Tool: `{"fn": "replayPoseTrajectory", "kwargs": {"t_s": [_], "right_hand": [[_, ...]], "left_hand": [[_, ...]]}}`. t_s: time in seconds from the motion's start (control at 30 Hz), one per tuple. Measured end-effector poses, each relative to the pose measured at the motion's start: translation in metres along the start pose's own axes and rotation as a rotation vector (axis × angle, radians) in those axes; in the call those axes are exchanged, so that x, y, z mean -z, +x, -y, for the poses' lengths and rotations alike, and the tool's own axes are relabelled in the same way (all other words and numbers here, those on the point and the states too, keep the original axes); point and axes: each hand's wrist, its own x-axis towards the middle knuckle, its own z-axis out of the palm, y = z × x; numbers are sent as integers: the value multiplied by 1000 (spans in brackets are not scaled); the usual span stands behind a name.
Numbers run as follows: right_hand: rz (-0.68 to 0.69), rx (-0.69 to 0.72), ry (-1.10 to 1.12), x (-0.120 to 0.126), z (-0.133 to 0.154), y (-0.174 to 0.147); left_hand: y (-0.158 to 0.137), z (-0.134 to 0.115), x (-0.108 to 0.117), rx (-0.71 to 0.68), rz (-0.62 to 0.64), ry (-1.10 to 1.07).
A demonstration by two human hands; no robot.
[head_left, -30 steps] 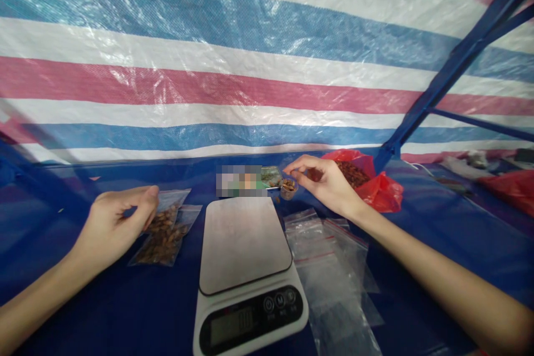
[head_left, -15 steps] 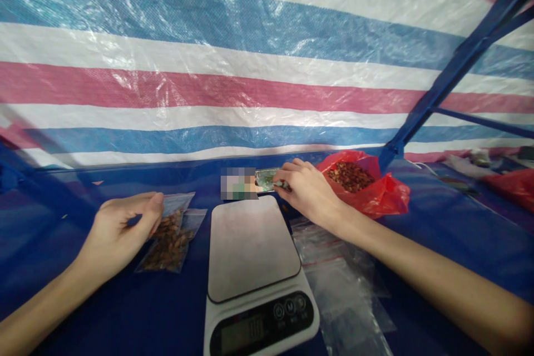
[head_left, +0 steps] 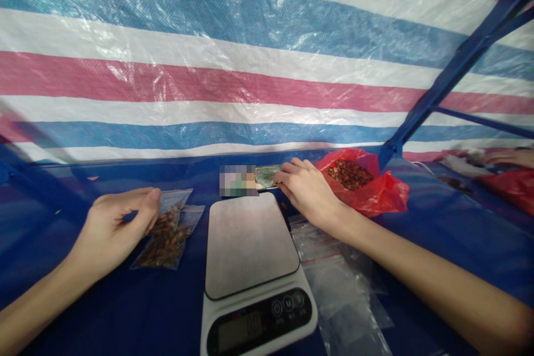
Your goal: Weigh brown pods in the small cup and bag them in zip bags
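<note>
My left hand (head_left: 114,228) is closed, thumb against curled fingers, at the left edge of two clear zip bags (head_left: 167,242) of brown seed-like pieces. Its fingertips are partly hidden, so I cannot tell whether they grip a bag. Behind the scale, my right hand (head_left: 306,189) has its curled fingers on the right end of a phone (head_left: 267,177) lying flat, its left part pixelated. Between my arms stands a white kitchen scale (head_left: 252,247) with nothing on its plate; the dim display seems to show zeros.
An open red plastic bag (head_left: 386,194) of brown pieces sits beyond my right wrist. Flat clear zip bags (head_left: 346,295) lie right of the scale. Blue metal bars (head_left: 442,83) and a striped plastic sheet (head_left: 233,89) enclose the blue table. Another person's arm (head_left: 507,157) shows at far right.
The view has shifted slightly. My right fingertips have drawn together at the phone's end; my left hand keeps its pose. Another person's arm has come into view at far right.
</note>
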Motion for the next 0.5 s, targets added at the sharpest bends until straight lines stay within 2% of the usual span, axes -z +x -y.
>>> {"fn": "replayPoseTrajectory", "kwargs": {"t_s": [0.13, 0.27, 0.4, 0.5], "right_hand": [[-33, 74, -7, -4, -2, 0], [-59, 118, 0, -6, -2, 0], [-111, 103, 54, -3, -3, 2], [-206, 53, 186, 10, -11, 3]], "left_hand": [[0, -1, 1, 3, 10, -6], [1, 4, -1, -52, -12, -7], [1, 6, -1, -103, -28, 1], [1, 6, 0, -116, -24, 6]]}}
